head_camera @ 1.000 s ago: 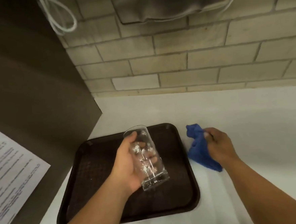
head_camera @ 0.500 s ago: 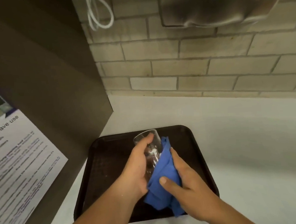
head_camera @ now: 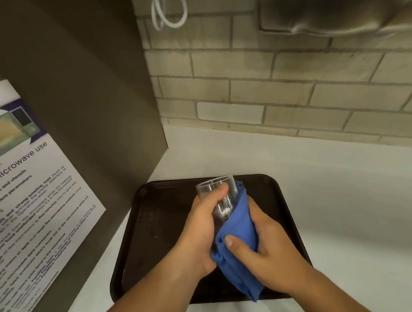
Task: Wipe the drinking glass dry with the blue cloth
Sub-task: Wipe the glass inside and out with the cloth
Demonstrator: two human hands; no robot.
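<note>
Left hand (head_camera: 200, 231) fingers curled round the drinking glass (head_camera: 217, 191), thumb across its side near the rim. Right hand (head_camera: 271, 251) closed on the blue cloth (head_camera: 237, 229), thumb pressing the cloth against the glass's right side. Glass tilted, mouth toward upper frame, held at lower centre above a dark tray (head_camera: 160, 220). Tray flat on white counter (head_camera: 349, 194); microwave notice (head_camera: 27, 197) at left.

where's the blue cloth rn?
Head view, lower centre: the blue cloth is pressed by the right hand against the right side of the drinking glass, which the left hand holds above the dark tray.
</note>
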